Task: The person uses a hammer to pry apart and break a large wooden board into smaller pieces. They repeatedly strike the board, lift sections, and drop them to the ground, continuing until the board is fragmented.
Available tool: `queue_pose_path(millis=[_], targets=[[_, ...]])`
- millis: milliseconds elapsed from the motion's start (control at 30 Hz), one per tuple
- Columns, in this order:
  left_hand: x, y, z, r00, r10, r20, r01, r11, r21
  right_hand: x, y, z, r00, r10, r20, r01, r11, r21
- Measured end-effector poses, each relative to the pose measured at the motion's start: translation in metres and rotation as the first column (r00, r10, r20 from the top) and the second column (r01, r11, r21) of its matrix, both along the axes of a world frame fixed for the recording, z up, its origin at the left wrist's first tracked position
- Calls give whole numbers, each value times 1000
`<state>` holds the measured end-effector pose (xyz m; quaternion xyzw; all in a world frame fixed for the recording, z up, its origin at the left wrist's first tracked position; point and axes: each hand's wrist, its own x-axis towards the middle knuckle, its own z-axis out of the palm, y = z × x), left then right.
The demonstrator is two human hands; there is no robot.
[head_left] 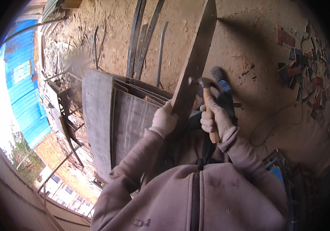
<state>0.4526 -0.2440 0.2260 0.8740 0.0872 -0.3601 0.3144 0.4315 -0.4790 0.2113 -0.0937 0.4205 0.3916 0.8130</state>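
My right hand (215, 119), in a pale work glove, is closed round the wooden handle of a claw hammer (208, 96). The hammer's metal head sits at the top, close beside the right edge of a long wooden board (197, 54); whether it touches the board I cannot tell. My left hand (164, 120), also gloved, grips the near end of this board. The board slopes up and away toward the far edge of the view. The left fingers are partly hidden by the board.
A stack of large grey panels (130, 119) leans at my left. Beyond lie long dark strips (138, 38) and a metal pipe (161, 54) on the dirt floor. Red and dark scraps (303, 69) litter the far right. A shoe (218, 72) shows beyond the hammer.
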Motion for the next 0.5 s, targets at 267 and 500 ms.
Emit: queue_pose_path(millis=[267, 500], targets=[[-4, -26, 7, 999, -9, -42, 13, 995, 97, -5, 22, -14, 992, -49, -113, 37, 994, -106], [-12, -36, 8, 999, 14, -33, -11, 997, 76, -10, 12, -32, 982, -176, -60, 171, 981, -89]])
